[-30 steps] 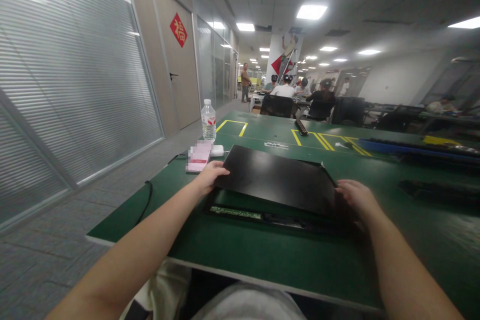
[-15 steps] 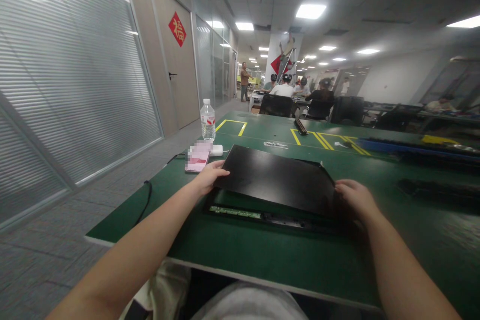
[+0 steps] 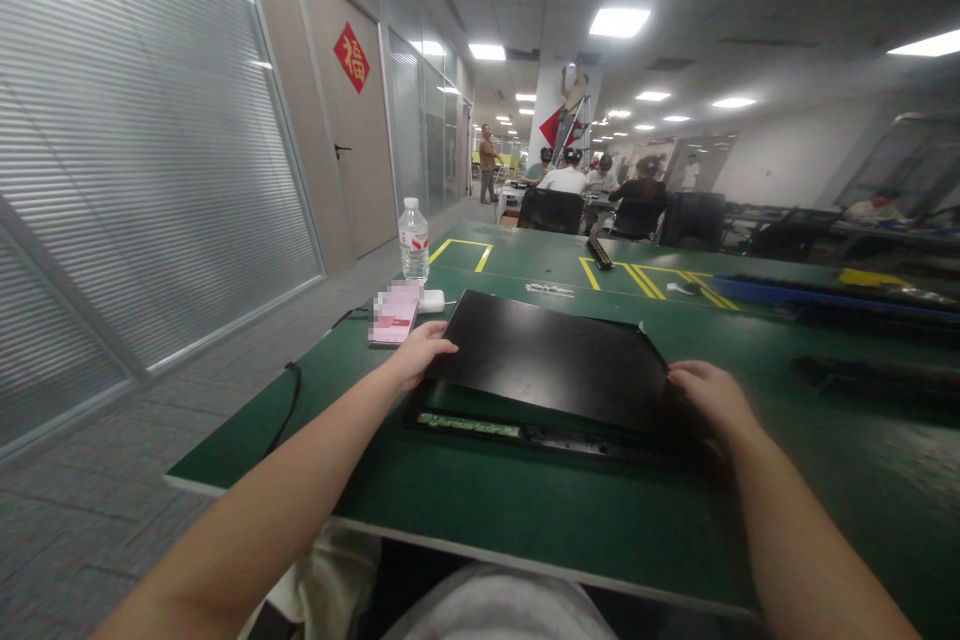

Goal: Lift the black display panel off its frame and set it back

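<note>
A thin black rectangular panel point(image 3: 555, 355), smooth and slightly glossy, is tilted above the green table. My left hand point(image 3: 421, 352) grips its left edge, the thumb on top. At the right edge, my right hand point(image 3: 705, 392) pinches the panel between thumb and fingers. Under the panel's near side lies a black frame point(image 3: 577, 440) on the table, with a green circuit board strip point(image 3: 469, 425) along its front bar. The panel hides the far part of that frame.
A water bottle point(image 3: 414, 240), a phone point(image 3: 391, 318) and a white case point(image 3: 433, 301) stand left of the panel. Behind it are yellow tape marks point(image 3: 645, 280) and a dark slotted bar point(image 3: 599, 252). A blue tray point(image 3: 810, 295) lies at right. People sit at farther tables.
Both hands and the panel stay nearly in place. The view has shifted very slightly. In the background, the standing person and the person on the ladder have moved their arms.
</note>
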`<move>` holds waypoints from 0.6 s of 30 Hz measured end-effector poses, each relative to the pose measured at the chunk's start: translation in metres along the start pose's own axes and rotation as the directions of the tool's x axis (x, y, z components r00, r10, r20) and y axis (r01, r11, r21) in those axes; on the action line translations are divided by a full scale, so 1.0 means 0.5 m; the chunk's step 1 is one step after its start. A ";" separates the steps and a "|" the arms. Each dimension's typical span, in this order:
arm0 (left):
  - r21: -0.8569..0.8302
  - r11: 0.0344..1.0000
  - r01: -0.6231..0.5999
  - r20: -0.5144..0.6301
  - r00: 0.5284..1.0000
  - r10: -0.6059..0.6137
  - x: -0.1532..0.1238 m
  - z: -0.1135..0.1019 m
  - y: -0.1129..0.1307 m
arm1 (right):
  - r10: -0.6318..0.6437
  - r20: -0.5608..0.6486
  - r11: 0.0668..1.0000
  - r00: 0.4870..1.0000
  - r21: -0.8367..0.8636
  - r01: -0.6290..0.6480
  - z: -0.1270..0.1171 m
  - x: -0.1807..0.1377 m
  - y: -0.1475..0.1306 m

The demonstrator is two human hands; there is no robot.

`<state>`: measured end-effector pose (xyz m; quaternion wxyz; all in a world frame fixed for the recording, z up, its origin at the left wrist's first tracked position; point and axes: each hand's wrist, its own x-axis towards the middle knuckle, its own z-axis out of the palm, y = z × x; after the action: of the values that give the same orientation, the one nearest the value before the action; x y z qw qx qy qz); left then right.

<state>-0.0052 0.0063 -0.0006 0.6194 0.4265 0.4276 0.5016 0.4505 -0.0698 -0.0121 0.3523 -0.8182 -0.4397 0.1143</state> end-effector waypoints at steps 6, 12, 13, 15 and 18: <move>-0.038 0.999 0.022 0.014 1.000 -0.021 0.001 -0.002 0.004 | 0.023 0.004 1.000 1.000 -0.002 -0.023 0.002 0.006 0.007; -0.078 0.995 0.059 0.035 0.998 -0.056 0.006 -0.001 0.004 | 0.040 0.022 0.999 0.999 0.027 -0.041 0.003 0.009 0.011; -0.080 0.995 0.059 0.037 0.998 -0.057 0.006 0.000 0.004 | 0.043 0.024 0.999 0.999 0.027 -0.044 0.003 0.009 0.011; -0.078 0.995 0.062 0.036 0.998 -0.059 0.006 0.000 0.005 | 0.041 0.016 0.999 0.999 0.030 -0.041 0.003 0.009 0.010; -0.075 0.995 0.063 0.035 0.998 -0.060 0.003 0.000 0.007 | 0.038 0.005 0.999 0.999 0.029 -0.038 0.002 0.006 0.007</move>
<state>-0.0058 0.0084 0.0025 0.6574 0.3974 0.4108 0.4911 0.4541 -0.0682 -0.0148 0.3609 -0.8210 -0.4232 0.1292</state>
